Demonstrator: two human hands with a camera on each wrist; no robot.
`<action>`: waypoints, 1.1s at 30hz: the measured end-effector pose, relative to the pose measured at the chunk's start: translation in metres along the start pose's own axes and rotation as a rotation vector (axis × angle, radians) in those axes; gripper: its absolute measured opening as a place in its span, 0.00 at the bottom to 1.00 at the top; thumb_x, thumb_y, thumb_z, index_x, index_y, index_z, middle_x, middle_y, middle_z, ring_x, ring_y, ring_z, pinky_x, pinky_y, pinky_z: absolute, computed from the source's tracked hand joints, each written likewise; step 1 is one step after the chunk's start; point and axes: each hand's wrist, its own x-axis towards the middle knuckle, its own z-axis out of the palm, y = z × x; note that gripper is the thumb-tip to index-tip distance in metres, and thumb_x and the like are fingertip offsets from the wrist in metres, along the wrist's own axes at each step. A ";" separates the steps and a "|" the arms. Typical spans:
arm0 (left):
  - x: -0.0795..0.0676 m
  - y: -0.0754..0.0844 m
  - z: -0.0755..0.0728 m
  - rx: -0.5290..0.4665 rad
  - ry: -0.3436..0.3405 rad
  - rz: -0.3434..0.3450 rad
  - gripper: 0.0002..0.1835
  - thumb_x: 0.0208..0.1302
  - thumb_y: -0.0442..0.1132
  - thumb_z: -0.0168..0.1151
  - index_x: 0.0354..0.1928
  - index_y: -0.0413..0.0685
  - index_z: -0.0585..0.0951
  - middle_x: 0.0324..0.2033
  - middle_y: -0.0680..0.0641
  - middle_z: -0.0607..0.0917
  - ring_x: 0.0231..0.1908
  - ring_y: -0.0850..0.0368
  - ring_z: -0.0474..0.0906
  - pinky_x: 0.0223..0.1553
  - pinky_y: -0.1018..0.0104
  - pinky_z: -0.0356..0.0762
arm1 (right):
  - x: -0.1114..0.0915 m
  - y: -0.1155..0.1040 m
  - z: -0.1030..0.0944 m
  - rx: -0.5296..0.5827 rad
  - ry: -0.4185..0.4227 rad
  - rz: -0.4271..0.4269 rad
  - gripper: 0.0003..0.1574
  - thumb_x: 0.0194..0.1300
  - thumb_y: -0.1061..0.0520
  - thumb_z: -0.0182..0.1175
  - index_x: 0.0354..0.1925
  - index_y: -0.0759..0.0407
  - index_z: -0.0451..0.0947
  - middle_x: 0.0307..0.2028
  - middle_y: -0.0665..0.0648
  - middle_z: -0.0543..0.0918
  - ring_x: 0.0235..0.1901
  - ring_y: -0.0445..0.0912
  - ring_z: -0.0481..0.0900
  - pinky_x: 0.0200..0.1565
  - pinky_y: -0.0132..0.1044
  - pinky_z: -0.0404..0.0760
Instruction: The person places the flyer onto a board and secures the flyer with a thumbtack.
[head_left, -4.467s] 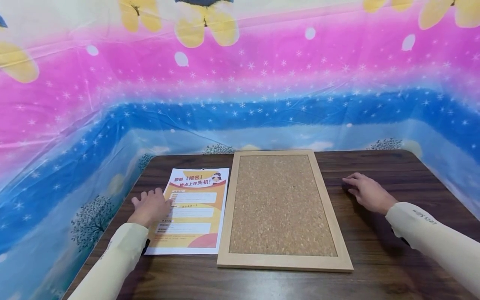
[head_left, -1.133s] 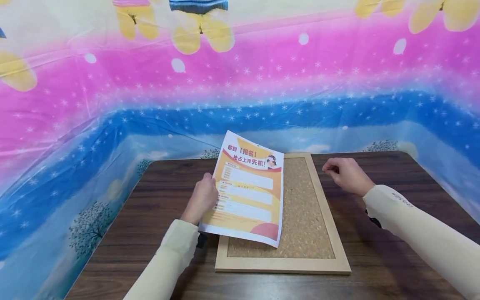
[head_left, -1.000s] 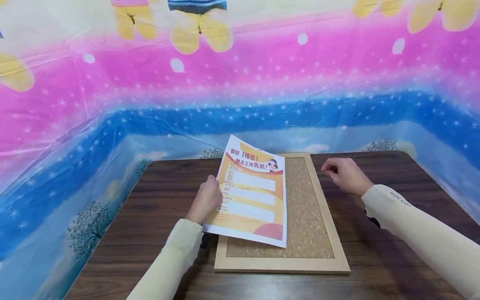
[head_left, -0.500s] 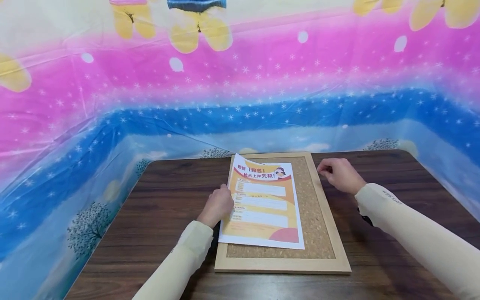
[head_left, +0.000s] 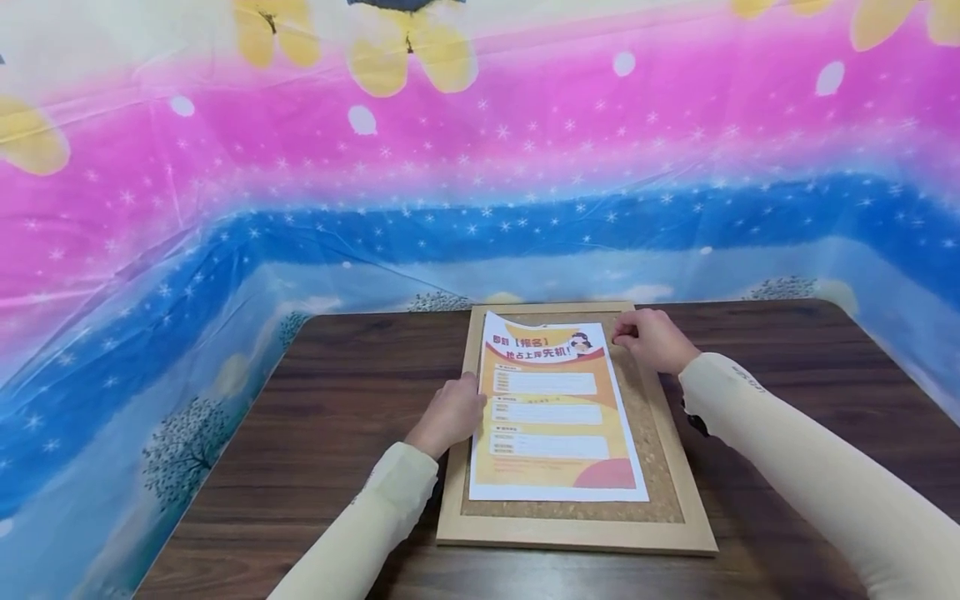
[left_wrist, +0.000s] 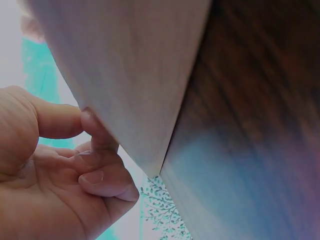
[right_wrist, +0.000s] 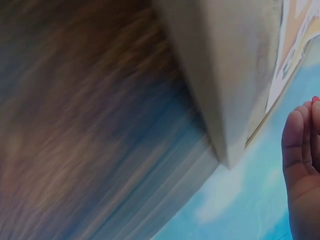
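Note:
A printed poster (head_left: 551, 475) with yellow and red artwork lies over the cork board (head_left: 660, 479), which has a pale wooden frame. Its top left corner curls up slightly. At the poster's left edge, my left hand (head_left: 450, 414) pinches the paper between thumb and forefinger; in the left wrist view the hand (left_wrist: 65, 165) is beside the wooden frame (left_wrist: 130, 75). Over the board's upper right, close to the poster's top right corner, my right hand (head_left: 656, 339) has its fingertips together. The right wrist view shows a small red pushpin (right_wrist: 315, 99), mostly hidden, in those fingertips.
The board lies on a dark wood table (head_left: 330, 467), reaching close to its back edge. Behind and around hangs a pink and blue printed cloth (head_left: 480, 183). Bare tabletop shows left and right of the board.
My left hand has lifted the poster from the tabletop left of the board and laid it over the cork. My right hand has moved left to the poster's top right corner.

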 end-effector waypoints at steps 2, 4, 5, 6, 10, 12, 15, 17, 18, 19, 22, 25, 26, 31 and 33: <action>0.000 0.000 0.000 0.011 0.002 0.007 0.14 0.64 0.42 0.46 0.46 0.40 0.68 0.24 0.48 0.73 0.22 0.57 0.70 0.19 0.65 0.67 | 0.007 -0.003 0.005 0.004 -0.012 0.009 0.05 0.58 0.64 0.54 0.32 0.58 0.76 0.28 0.57 0.76 0.25 0.46 0.69 0.26 0.37 0.69; 0.001 0.001 0.000 0.028 0.005 0.018 0.15 0.63 0.42 0.46 0.47 0.40 0.68 0.25 0.48 0.73 0.23 0.57 0.70 0.20 0.65 0.67 | 0.014 -0.007 0.009 0.019 -0.025 0.025 0.05 0.59 0.64 0.53 0.32 0.58 0.76 0.29 0.57 0.76 0.26 0.47 0.69 0.26 0.37 0.69; 0.001 0.001 0.000 0.034 0.007 0.022 0.15 0.63 0.43 0.47 0.47 0.41 0.68 0.25 0.48 0.73 0.24 0.57 0.70 0.21 0.65 0.67 | 0.017 -0.008 0.010 0.028 -0.031 0.029 0.06 0.59 0.64 0.52 0.32 0.58 0.76 0.29 0.57 0.76 0.26 0.47 0.68 0.27 0.37 0.69; 0.002 0.001 0.000 0.039 0.008 0.026 0.15 0.63 0.43 0.47 0.47 0.41 0.69 0.26 0.48 0.73 0.24 0.57 0.70 0.21 0.65 0.67 | 0.020 -0.010 0.012 0.034 -0.036 0.036 0.06 0.59 0.64 0.52 0.32 0.58 0.76 0.29 0.57 0.75 0.27 0.47 0.68 0.27 0.37 0.69; 0.002 0.000 0.000 0.015 -0.007 0.021 0.16 0.63 0.43 0.47 0.49 0.43 0.68 0.26 0.50 0.73 0.24 0.58 0.70 0.22 0.65 0.67 | 0.032 -0.013 0.018 0.064 -0.058 0.044 0.06 0.60 0.64 0.51 0.33 0.59 0.75 0.30 0.57 0.75 0.28 0.47 0.68 0.28 0.38 0.69; 0.002 0.000 -0.001 -0.008 -0.019 0.017 0.16 0.63 0.43 0.47 0.50 0.43 0.68 0.26 0.50 0.73 0.24 0.58 0.70 0.21 0.65 0.67 | 0.038 -0.014 0.021 0.068 -0.064 0.055 0.06 0.60 0.64 0.51 0.33 0.58 0.75 0.30 0.56 0.75 0.28 0.47 0.69 0.29 0.38 0.69; 0.000 -0.001 -0.001 -0.011 -0.024 0.019 0.16 0.63 0.43 0.47 0.50 0.43 0.68 0.26 0.50 0.74 0.23 0.59 0.70 0.20 0.66 0.67 | 0.047 -0.017 0.024 0.069 -0.081 0.085 0.06 0.60 0.63 0.51 0.34 0.58 0.75 0.31 0.55 0.75 0.29 0.47 0.70 0.32 0.38 0.70; -0.001 0.000 -0.002 0.002 -0.019 0.028 0.17 0.63 0.42 0.47 0.51 0.42 0.67 0.26 0.50 0.74 0.23 0.59 0.70 0.19 0.66 0.67 | 0.051 -0.020 0.025 0.069 -0.093 0.106 0.06 0.61 0.63 0.51 0.34 0.58 0.75 0.32 0.55 0.75 0.31 0.47 0.70 0.34 0.39 0.70; -0.001 0.000 -0.002 0.012 -0.015 0.032 0.17 0.63 0.42 0.47 0.51 0.42 0.67 0.26 0.50 0.74 0.23 0.59 0.70 0.19 0.67 0.66 | 0.053 -0.022 0.026 0.071 -0.099 0.119 0.06 0.61 0.63 0.50 0.34 0.58 0.75 0.32 0.55 0.75 0.31 0.47 0.70 0.34 0.39 0.70; -0.002 0.000 -0.002 0.019 -0.011 0.035 0.17 0.63 0.42 0.47 0.52 0.42 0.67 0.26 0.50 0.74 0.23 0.59 0.70 0.19 0.67 0.66 | 0.056 -0.024 0.027 0.075 -0.105 0.124 0.07 0.61 0.63 0.50 0.34 0.58 0.75 0.32 0.56 0.76 0.31 0.48 0.70 0.34 0.40 0.70; -0.002 0.001 -0.001 0.033 -0.004 0.044 0.17 0.62 0.41 0.48 0.51 0.41 0.68 0.26 0.50 0.74 0.22 0.60 0.70 0.18 0.68 0.66 | 0.061 -0.029 0.030 0.095 -0.128 0.138 0.07 0.62 0.63 0.49 0.35 0.59 0.75 0.32 0.57 0.76 0.29 0.49 0.70 0.31 0.39 0.70; -0.002 0.000 -0.001 0.048 -0.006 0.049 0.17 0.62 0.42 0.49 0.50 0.40 0.68 0.24 0.49 0.74 0.20 0.59 0.69 0.16 0.67 0.65 | 0.067 -0.030 0.035 0.183 -0.182 0.176 0.08 0.63 0.62 0.47 0.36 0.61 0.73 0.31 0.61 0.74 0.25 0.52 0.70 0.24 0.39 0.71; -0.002 0.000 -0.001 0.053 -0.007 0.051 0.17 0.62 0.42 0.49 0.49 0.40 0.68 0.23 0.49 0.73 0.19 0.58 0.69 0.15 0.67 0.65 | 0.069 -0.030 0.037 0.193 -0.194 0.184 0.08 0.64 0.62 0.46 0.36 0.60 0.73 0.31 0.62 0.74 0.24 0.52 0.70 0.23 0.39 0.71; -0.001 -0.002 -0.002 0.051 -0.017 0.058 0.17 0.62 0.42 0.49 0.49 0.39 0.68 0.21 0.49 0.73 0.16 0.58 0.68 0.13 0.66 0.64 | 0.083 -0.024 0.047 0.168 -0.208 0.184 0.08 0.63 0.61 0.47 0.35 0.58 0.74 0.30 0.59 0.75 0.26 0.50 0.71 0.23 0.38 0.71; -0.001 -0.002 -0.003 0.053 -0.015 0.058 0.17 0.62 0.42 0.48 0.50 0.39 0.67 0.22 0.49 0.73 0.16 0.58 0.68 0.14 0.66 0.64 | 0.090 -0.022 0.050 0.156 -0.205 0.186 0.08 0.63 0.61 0.48 0.35 0.57 0.75 0.30 0.58 0.75 0.26 0.50 0.71 0.23 0.38 0.71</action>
